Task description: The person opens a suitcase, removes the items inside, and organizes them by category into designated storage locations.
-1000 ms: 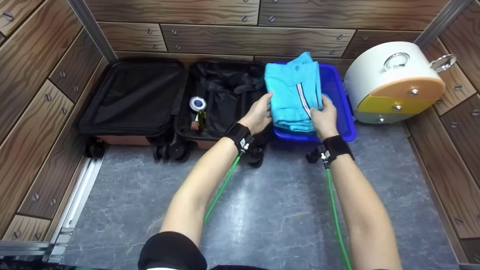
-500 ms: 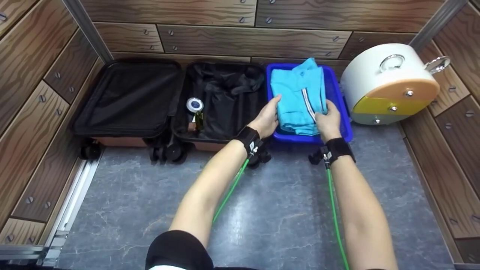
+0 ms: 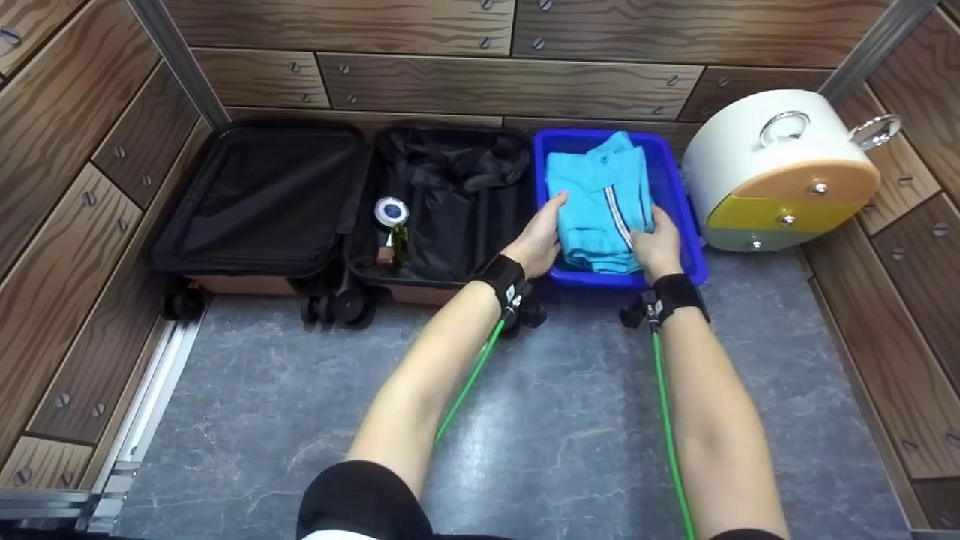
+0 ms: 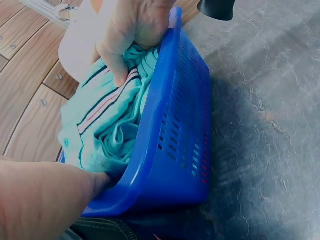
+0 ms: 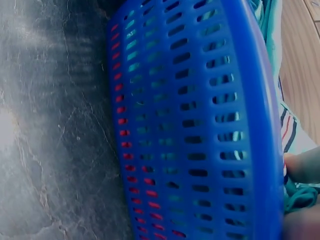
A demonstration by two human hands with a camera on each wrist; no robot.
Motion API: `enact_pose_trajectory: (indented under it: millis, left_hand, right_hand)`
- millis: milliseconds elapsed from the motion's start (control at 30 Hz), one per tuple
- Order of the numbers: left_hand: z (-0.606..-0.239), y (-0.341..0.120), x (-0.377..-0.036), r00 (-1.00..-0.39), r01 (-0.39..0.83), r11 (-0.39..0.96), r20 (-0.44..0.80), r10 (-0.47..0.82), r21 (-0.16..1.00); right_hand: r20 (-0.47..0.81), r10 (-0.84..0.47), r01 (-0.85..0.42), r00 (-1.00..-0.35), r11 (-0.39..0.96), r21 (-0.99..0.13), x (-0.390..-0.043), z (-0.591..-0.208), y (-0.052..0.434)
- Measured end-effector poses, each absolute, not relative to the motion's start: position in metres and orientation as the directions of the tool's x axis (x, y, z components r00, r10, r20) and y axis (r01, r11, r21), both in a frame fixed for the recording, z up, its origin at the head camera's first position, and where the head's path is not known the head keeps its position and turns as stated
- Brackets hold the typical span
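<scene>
The folded turquoise shirt (image 3: 600, 201) has come down since a second ago: then I held it raised above the blue basket (image 3: 694, 255), its far edge up against the wall boards; now it lies inside the basket, sunk between the perforated walls. My left hand (image 3: 541, 240) holds the shirt's nine o'clock edge, fingers tucked down between cloth and basket wall. My right hand (image 3: 658, 241) pinches the three o'clock side, thumb on top by the white stripe; in the left wrist view that thumb presses onto the striped fold. So both grips are closed on the cloth, not yet released.

I judge the lowering all but done: the bundle looks seated and keeps its fold, and what remains is to let go without dragging a layer loose.

The basket sits on the grey floor (image 3: 555, 420), with the open suitcase (image 3: 262, 202) at its nine o'clock, a small bottle (image 3: 393, 225) in its right half, and the white round cabinet (image 3: 780, 172) at three o'clock.
</scene>
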State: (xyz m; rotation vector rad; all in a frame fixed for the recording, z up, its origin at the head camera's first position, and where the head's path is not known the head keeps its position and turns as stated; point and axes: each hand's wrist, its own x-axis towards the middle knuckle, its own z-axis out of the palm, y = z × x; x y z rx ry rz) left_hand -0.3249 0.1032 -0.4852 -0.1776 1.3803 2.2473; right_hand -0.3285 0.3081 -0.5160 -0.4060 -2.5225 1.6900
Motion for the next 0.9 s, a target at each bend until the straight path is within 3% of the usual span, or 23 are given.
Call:
enact_pose_trajectory:
  millis: [233,500,900]
  left_hand:
    - [-0.484,0.105,-0.323,-0.870,-0.467,-0.325,-0.362,0.335,0.822]
    - [-0.481,0.105,-0.318,-0.842,-0.474,-0.281,-0.337,0.420,0.835]
    - [-0.480,0.098,-0.314,-0.850,-0.440,-0.261,-0.305,0.430,0.859]
  right_hand:
    - [-0.094,0.253,0.202,-0.963,0.444,-0.873,-0.326,-0.514,0.309]
    - [-0.060,0.254,0.210,-0.965,0.620,-0.756,-0.323,-0.507,0.313]
    - [0.043,0.244,0.145,-0.969,0.701,-0.698,-0.322,-0.505,0.310]
